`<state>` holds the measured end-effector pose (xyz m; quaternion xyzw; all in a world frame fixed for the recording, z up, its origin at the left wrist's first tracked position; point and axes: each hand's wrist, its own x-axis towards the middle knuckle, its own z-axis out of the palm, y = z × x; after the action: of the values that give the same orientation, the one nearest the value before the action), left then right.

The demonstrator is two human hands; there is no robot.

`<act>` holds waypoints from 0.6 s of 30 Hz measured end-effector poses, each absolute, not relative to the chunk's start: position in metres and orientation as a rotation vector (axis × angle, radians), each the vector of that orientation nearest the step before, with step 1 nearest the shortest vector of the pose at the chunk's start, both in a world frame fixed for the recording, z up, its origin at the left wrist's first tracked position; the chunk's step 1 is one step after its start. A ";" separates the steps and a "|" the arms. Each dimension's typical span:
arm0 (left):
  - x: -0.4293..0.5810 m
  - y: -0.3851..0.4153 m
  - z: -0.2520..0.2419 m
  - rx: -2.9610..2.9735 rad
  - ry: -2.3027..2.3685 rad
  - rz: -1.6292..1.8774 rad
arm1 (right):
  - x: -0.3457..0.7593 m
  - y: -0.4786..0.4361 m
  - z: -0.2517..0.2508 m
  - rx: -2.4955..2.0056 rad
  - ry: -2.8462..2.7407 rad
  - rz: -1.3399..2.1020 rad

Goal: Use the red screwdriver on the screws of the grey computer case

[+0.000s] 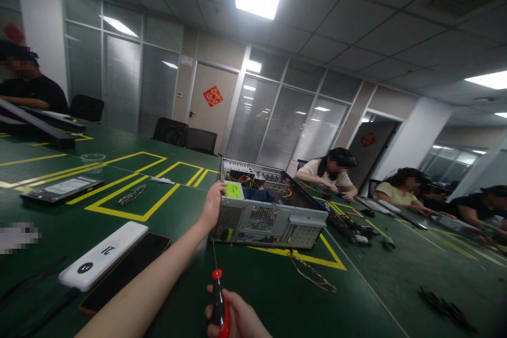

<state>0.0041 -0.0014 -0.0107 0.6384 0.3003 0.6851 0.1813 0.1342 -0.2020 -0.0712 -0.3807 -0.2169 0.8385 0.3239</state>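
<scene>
An open computer case (273, 224) lies on the table in front of me, its back panel facing me and loose wires showing inside. A box with a bright green label (233, 190), which looks like a power supply, sits at its left rear corner. My left hand (214, 205) grips the case at that corner, fingers hooked over the edge beside the green label. In my right hand (237, 314) is a screwdriver (218, 296) with a red and black handle. Its shaft points up at the lower left of the back panel; whether the tip touches is unclear.
To the left lie a hard drive (63, 190), a white power bank (103, 254), a dark phone (129, 269) and a clear cup (93, 162). Eyeglass-like wire (311, 272) lies right of the case. Cables and parts (352, 227) spread further right, where other people work.
</scene>
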 end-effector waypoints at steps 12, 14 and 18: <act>0.005 0.001 -0.013 1.787 0.859 1.934 | 0.126 -0.210 -0.060 -1.090 -0.603 2.082; 0.005 0.002 -0.013 1.792 0.855 1.939 | 0.125 -0.208 -0.060 -1.100 -0.545 2.115; 0.006 0.003 -0.013 1.794 0.837 1.950 | 0.126 -0.202 -0.067 -1.068 -0.531 2.167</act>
<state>0.0058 0.0034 -0.0133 0.6351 0.2962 0.6901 0.1804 0.1264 -0.2021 -0.0674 -0.4079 -0.2029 0.8276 0.3279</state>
